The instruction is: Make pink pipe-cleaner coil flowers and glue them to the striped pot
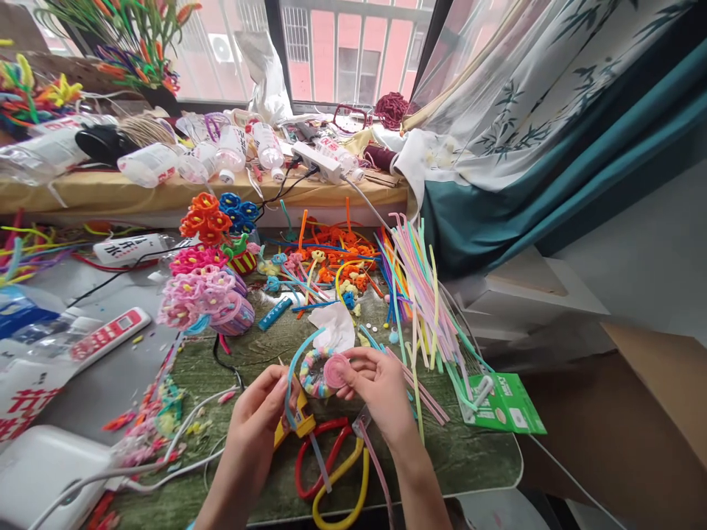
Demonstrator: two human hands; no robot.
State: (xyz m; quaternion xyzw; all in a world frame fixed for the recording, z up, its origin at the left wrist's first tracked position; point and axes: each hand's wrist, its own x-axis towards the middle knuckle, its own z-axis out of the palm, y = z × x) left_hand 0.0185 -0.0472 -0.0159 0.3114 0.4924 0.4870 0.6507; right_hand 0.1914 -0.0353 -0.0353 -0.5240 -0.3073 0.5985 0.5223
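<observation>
Landmark: the scissors (331, 471), with red and yellow handles, are lying on the green mat (475, 456) at its near edge; every place below is being given from them.
Right hand: the right hand (381, 386) is hanging just above and right of the scissors, thumb and fingertips closing narrowly on the pink coil (335, 370).
Pink coil: it is being held in the air just beyond the scissors, flat face turned up, touching the pastel ring (312, 374) on its left. The tight pinch is probably stopping the wraps from springing open.
Left hand: the left hand (259, 412) is working just left of the scissors, fingers pinching the blue pipe cleaner (303, 347), which is arcing over the ring. Holding it low on the stem seems to be giving control of the curve.
Yellow tool: the yellow tool (303, 425) is lying against the scissors' far-left side, partly hidden by the left hand; I cannot tell what it is.
Around: the pastel stems (420, 294) are fanning out beyond and right of the scissors, the green packet (502, 401) is lying to the right, the white tissue (334, 324) just beyond the hands, and the pink flower bunch (204, 294) beyond-left.
In the way: a white cable (182, 442) is running left of the scissors, and loose stems are crowding the right wrist.
</observation>
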